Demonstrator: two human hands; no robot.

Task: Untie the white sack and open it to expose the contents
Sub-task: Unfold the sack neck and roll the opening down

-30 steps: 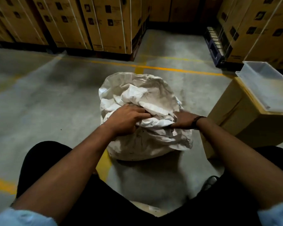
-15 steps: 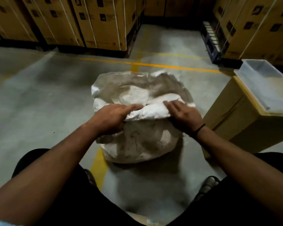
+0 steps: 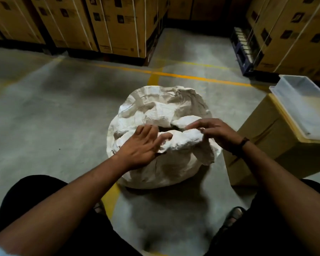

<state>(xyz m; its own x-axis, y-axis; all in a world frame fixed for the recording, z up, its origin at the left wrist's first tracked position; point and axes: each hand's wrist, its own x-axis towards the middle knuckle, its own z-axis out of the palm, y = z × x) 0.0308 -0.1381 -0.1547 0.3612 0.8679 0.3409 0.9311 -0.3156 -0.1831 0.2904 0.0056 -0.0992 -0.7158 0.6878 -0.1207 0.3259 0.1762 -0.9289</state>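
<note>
Pinching rolled rim [image 3: 185,140] of white sack [image 3: 164,169], right hand [image 3: 217,134] grips cloth; left hand [image 3: 141,145] hooks thumb under it, fingers spread. Fabric looks soft, limp, light: best held at rim.

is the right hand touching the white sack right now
Touching. In the head view the right hand pinches the rolled near rim of the white sack, with no gap between them.

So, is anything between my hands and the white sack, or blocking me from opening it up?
Nothing visible. Both the left hand and right hand already touch the sack at its rolled edge, with a dark gap between them. The cardboard box stands to its right, clear of the opening.
</note>
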